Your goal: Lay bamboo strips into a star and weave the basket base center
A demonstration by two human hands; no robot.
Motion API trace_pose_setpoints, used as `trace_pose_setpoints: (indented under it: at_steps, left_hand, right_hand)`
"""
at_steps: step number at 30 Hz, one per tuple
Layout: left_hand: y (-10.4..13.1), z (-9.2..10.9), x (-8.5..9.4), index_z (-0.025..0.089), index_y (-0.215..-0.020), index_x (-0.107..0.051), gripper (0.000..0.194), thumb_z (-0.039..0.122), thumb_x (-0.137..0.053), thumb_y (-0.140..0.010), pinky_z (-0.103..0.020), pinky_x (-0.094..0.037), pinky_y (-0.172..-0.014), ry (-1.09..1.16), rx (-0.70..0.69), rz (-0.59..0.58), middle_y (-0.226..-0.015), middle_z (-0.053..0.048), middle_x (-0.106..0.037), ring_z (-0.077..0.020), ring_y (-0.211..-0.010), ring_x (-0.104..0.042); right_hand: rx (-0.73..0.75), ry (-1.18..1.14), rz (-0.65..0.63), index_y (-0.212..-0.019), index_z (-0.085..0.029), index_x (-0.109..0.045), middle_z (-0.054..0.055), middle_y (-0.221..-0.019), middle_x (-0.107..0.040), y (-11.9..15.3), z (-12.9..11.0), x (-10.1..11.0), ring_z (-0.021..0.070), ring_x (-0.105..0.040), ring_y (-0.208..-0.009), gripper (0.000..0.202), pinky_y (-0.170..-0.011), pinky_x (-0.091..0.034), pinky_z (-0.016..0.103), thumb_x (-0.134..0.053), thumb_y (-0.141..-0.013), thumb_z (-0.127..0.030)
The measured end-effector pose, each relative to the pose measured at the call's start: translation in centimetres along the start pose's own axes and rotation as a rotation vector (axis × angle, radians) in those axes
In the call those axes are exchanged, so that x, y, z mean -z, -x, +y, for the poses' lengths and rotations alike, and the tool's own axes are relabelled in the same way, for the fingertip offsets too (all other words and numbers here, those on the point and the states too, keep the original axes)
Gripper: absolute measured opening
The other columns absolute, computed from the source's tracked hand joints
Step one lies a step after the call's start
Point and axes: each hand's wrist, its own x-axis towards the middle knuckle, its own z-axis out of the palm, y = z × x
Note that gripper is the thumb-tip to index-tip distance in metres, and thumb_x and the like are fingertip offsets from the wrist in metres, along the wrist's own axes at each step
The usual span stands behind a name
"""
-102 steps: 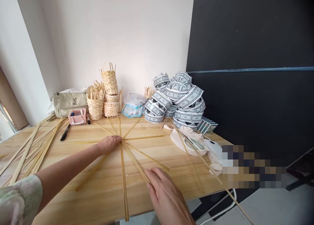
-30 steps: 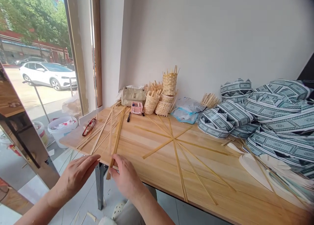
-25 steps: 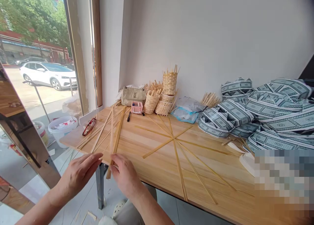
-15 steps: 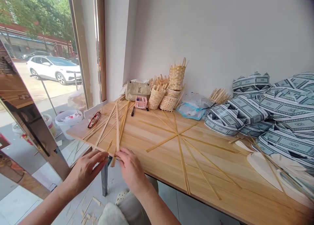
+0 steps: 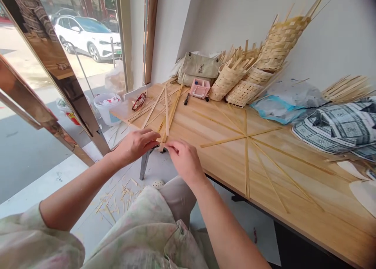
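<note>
My left hand (image 5: pixel 137 144) is over the table's near edge at the left, thumb and fingers drawn together at the end of some thin wooden strips. What lies in its fingertips is too small to make out. Just opposite, my right hand (image 5: pixel 185 157) pinches the near end of a strip between thumb and forefinger. A pale flat wooden strip (image 5: pixel 167 112) runs away from the hands across the table. Beside it lie yellowish strips (image 5: pixel 176 106) and other pale ones. To the right, several yellowish strips (image 5: pixel 246 159) cross in a star on the tabletop.
Woven baskets (image 5: pixel 227 79), a beige handbag (image 5: pixel 197 70) and a pink box (image 5: pixel 200 89) stand along the wall. Red glasses (image 5: pixel 139 101) lie at left. Plastic bags (image 5: pixel 290 102) and patterned pieces (image 5: pixel 337 126) sit at right. Offcuts (image 5: pixel 117 200) litter the floor.
The view has tilted down and shifted left, showing more of my lap. My hands have come closer together at the strip ends, and my right fingers now pinch there.
</note>
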Motion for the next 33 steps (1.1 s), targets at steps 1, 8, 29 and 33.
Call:
trace_pose_setpoints:
  at_steps: [1,8,29,33]
  left_hand:
    - [0.0,0.1,0.0,0.017,-0.09,-0.056,0.02,0.03,-0.041,-0.086,-0.019,-0.04,-0.056,0.004,0.001,0.032,-0.077,-0.002,-0.061,-0.0105,-0.063,-0.056]
    - [-1.0,1.6,-0.6,0.016,-0.07,-0.051,0.029,0.037,-0.039,-0.087,-0.018,-0.035,-0.044,0.009,-0.032,0.224,-0.054,0.003,-0.052,-0.0081,-0.045,-0.047]
    - [-8.0,-6.0,-4.8,0.02,-0.121,-0.046,0.05,0.002,-0.041,-0.074,-0.039,-0.037,-0.094,-0.086,-0.241,-0.29,-0.123,-0.009,-0.049,-0.026,-0.117,-0.04]
    - [-8.3,-5.7,-4.7,0.019,-0.099,-0.057,0.028,0.007,-0.039,-0.08,-0.028,-0.045,-0.081,-0.061,-0.215,-0.27,-0.105,-0.009,-0.056,-0.0195,-0.097,-0.055]
  right_hand:
    - [-0.011,0.003,0.022,-0.078,-0.018,-0.063,0.003,-0.077,-0.064,0.0,-0.2,0.1,0.0148,-0.057,-0.072,0.019,-0.068,-0.043,0.026,-0.048,-0.076,-0.007]
    - [0.065,-0.051,0.03,-0.107,-0.016,-0.055,0.005,-0.084,-0.063,-1.2,-1.2,-0.5,0.0158,-0.057,-0.078,0.035,-0.073,-0.044,0.027,-0.045,-0.075,-0.004]
    - [0.084,0.398,0.018,-0.091,-0.023,-0.056,0.0,-0.073,-0.057,-0.3,0.0,-2.2,0.0147,-0.055,-0.069,0.027,-0.056,-0.037,0.023,-0.048,-0.074,-0.004]
    - [0.072,0.422,0.013,-0.085,-0.023,-0.055,-0.001,-0.074,-0.057,-0.3,0.0,-2.2,0.0151,-0.055,-0.069,0.02,-0.056,-0.037,0.023,-0.05,-0.075,-0.007]
